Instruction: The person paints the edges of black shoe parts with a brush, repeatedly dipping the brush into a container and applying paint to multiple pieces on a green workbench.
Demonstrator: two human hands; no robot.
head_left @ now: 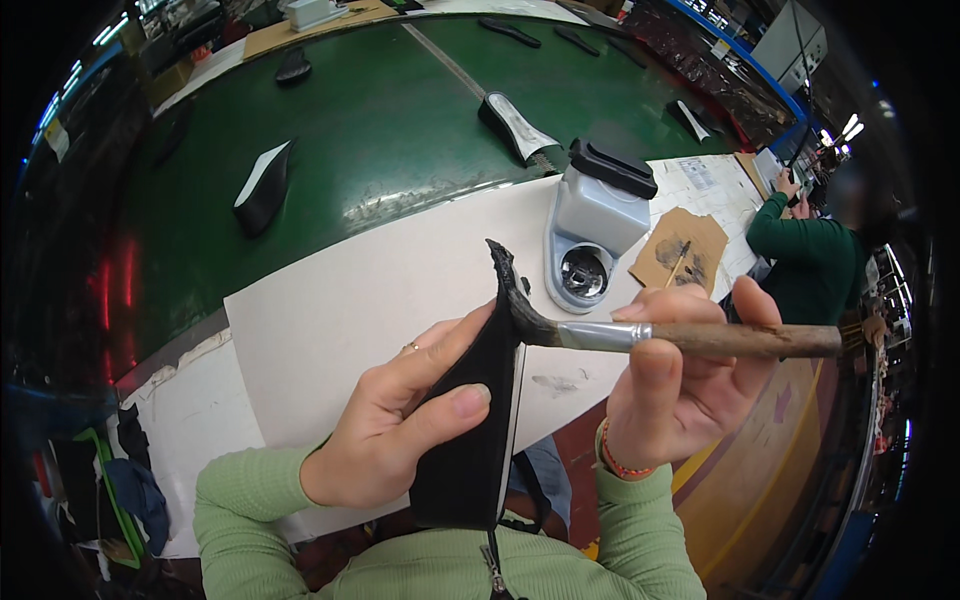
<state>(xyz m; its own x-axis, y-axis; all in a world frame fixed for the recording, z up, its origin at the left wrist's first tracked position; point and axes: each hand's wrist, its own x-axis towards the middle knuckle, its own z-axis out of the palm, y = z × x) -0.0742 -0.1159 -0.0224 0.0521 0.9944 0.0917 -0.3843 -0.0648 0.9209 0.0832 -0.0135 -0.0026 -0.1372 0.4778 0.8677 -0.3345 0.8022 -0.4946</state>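
Note:
My left hand (395, 425) grips a black shoe sole (465, 425), its thumb on the near face and the fingers behind. The sole stands on edge, with a pale line along its right side. Between the fingers and thumb of my right hand (655, 415) is a paintbrush (600, 335) with a wooden handle and metal ferrule. Its dark, bent bristles touch the upper end of the sole, where the surface looks wet, black and ragged. Beyond the brush stands a white dispenser (605, 210) with a black lid; its round dish holds something dark.
A white sheet (330, 300) covers the table. Cardboard (705, 240) with dark smears and a thin stick lies right of the dispenser. Across the green conveyor belt (380, 120) lie several soles, one (265, 185) at left, another (520, 130) nearer the middle. A green-sleeved person (810, 245) works at right.

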